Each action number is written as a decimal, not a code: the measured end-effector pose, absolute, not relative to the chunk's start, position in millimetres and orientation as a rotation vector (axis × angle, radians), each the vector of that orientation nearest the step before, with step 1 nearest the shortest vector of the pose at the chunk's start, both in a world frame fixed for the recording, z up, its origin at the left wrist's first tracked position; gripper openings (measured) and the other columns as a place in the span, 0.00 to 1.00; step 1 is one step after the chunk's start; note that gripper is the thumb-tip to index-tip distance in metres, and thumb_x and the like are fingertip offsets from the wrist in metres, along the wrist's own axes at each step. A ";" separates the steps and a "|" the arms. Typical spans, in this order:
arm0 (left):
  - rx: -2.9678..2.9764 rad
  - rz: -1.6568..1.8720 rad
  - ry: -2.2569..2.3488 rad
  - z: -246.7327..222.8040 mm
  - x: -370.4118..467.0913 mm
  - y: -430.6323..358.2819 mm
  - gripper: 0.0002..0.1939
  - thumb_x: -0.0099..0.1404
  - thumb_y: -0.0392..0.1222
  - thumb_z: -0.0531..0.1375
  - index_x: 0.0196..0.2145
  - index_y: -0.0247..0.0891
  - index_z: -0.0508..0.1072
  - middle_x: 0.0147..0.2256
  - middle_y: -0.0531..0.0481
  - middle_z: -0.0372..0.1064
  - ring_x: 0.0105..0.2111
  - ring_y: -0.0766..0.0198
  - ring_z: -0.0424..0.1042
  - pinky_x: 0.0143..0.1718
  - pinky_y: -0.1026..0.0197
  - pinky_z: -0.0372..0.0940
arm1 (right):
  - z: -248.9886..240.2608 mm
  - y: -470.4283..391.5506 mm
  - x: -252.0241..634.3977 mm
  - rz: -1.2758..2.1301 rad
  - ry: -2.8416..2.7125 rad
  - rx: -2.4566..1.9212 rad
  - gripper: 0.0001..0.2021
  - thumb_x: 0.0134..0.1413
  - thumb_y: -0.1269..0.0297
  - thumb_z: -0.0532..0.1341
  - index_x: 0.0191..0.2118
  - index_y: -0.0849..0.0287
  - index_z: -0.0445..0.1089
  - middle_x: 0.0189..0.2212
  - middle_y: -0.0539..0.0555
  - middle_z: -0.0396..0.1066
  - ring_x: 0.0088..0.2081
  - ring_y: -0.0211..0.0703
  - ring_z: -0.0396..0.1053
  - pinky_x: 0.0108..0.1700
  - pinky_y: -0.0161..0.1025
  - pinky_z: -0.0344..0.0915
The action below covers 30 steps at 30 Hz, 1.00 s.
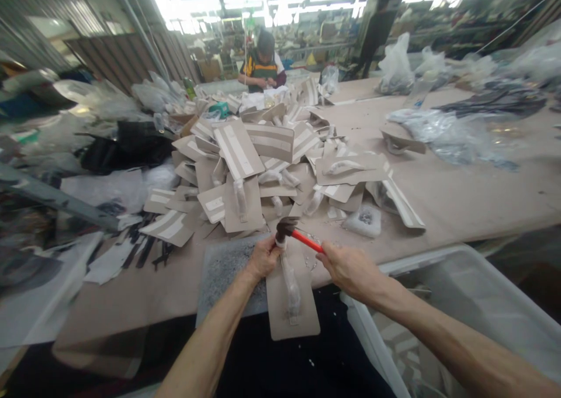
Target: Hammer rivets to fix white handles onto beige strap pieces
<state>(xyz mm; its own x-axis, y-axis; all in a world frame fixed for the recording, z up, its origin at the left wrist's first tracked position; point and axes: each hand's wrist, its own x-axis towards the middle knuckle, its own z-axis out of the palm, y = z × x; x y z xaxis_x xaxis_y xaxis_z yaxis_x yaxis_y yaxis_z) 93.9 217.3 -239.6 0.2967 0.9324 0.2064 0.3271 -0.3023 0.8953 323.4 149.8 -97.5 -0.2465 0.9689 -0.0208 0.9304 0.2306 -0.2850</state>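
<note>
Right hand (348, 266) has its fingers clenched around the red handle of a small hammer (294, 234), and the dark head sits just past the left hand's fingertips, right at the top end of the cardboard piece. Left hand (263, 258) is pinching that top end, fingers closed on the cardboard card (293, 304), which has a little clear plastic-wrapped strip (291, 284) running down its middle. The card lies flat and hangs partly over the near edge of the table (460, 193), with its lower end sticking out below both wrists. Under the left fingers there's a grey speckled pad (223, 269) that the card partly rests on.

Just beyond the fingers, a big messy heap of the same cardboard cards (263, 158) is spread across the table, lots of them with white strips on them. A bit to the right of the hammer head there's a small clear bag (364, 220) with something dark inside. Off to the right of the right forearm sits a white plastic bin (460, 304) with a few cards in it. Far side of the table, well away from the hands, another person (263, 65) is working over their own stuff, and crumpled plastic bags (442, 129) lie around.
</note>
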 end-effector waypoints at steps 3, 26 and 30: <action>1.792 1.004 1.132 -239.9 94.3 216.6 0.07 0.64 0.40 0.58 0.36 0.37 0.74 0.28 0.53 0.69 0.30 0.63 0.66 0.34 0.63 0.60 | -67.3 153.5 323.6 0.235 -2.296 -1.691 0.12 0.67 0.58 0.51 0.33 0.56 0.61 0.19 0.47 0.61 0.19 0.36 0.54 0.25 0.37 0.42; 1.639 1.068 1.112 -240.4 96.4 215.2 0.06 0.60 0.41 0.61 0.35 0.37 0.75 0.30 0.52 0.72 0.32 0.63 0.70 0.36 0.64 0.64 | -191.2 161.7 340.2 0.210 -2.372 -1.936 0.20 0.64 0.69 0.54 0.61 0.65 0.61 0.54 0.68 0.66 0.50 0.56 0.67 0.46 0.46 0.61; 1.525 1.117 1.130 -242.7 101.0 216.4 0.11 0.56 0.43 0.65 0.37 0.37 0.77 0.31 0.51 0.75 0.32 0.62 0.73 0.37 0.62 0.68 | -180.9 148.3 304.0 0.089 -2.850 -0.989 0.19 0.60 0.72 0.56 0.56 0.56 0.66 0.58 0.61 0.64 0.53 0.53 0.62 0.51 0.48 0.60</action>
<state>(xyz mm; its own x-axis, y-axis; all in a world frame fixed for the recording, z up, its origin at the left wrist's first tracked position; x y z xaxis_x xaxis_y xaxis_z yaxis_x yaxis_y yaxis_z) 101.0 216.4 -242.7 0.1724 0.9743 0.1447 0.1557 -0.1720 0.9727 304.0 148.3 -180.9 -0.7784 0.6201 0.0976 0.6129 0.7844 -0.0957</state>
